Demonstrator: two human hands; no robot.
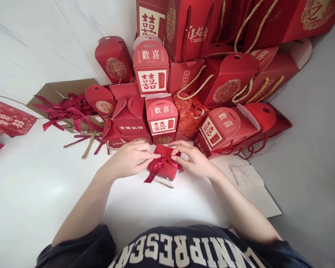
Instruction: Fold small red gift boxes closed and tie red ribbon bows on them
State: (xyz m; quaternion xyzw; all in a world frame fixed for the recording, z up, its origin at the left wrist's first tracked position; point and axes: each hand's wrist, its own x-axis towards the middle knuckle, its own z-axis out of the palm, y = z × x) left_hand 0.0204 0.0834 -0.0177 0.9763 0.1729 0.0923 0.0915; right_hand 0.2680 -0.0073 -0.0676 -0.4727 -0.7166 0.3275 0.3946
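Observation:
A small red gift box (170,172) lies on the white table in front of me, with a shiny red ribbon (155,169) tied across its top. The ribbon has a knot in the middle, and its tails hang over the left and right sides. My left hand (131,158) is closed at the left of the knot, its index finger and thumb on the ribbon. From the right, my right hand (195,159) pinches the ribbon between thumb and fingers beside the knot. A cream twisted cord (167,184) shows under the box's near edge.
Behind stand stacked red gift boxes (162,111) and bags with rope handles. At left a cardboard box (47,89) holds dark red ribbons (75,106), with loose strips (88,149) before it. A tissue pack (247,175) lies at right, near the table edge.

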